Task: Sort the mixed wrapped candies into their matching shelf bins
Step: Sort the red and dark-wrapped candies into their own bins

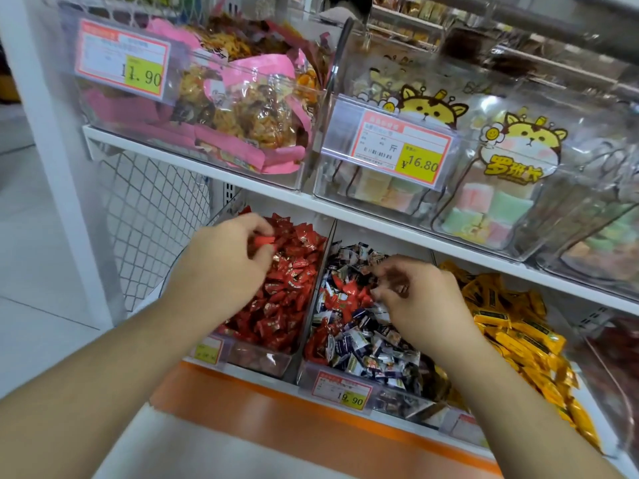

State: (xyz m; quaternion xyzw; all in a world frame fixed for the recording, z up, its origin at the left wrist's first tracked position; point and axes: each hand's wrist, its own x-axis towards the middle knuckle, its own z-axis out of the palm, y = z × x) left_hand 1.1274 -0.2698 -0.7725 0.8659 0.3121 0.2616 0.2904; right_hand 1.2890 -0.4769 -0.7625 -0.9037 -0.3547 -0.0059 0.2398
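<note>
A: Holding what in the left hand (228, 261)?

B: Pinching one red candy (264, 240) between thumb and fingertips, hovering right above the heap of red candies (287, 299) in the left bin (256, 361). Probably dropping it where it belongs.

A: And working the right hand (411, 302) where?

B: Reaching down into the middle bin (397, 402), among the blue-and-white candies (356, 344). Curling the fingers inward, tips close together, yet blurring too much for telling whether gripping a wrapper or nothing.

A: Digging there why?

B: Likely hunting the stray red candies (349, 295) lying mixed in just beside those fingertips, touching the blue-and-white ones.

A: Splitting the job between two hands, then?

B: Seemingly so: picking with one, delivering with the other, saving a trip across the divider (323, 267).

A: Leaving much undone?

B: Judging so, seeing several red strays in the middle bin, some lying along its left wall. Not touching the yellow candies (518, 326) in the right bin.
</note>
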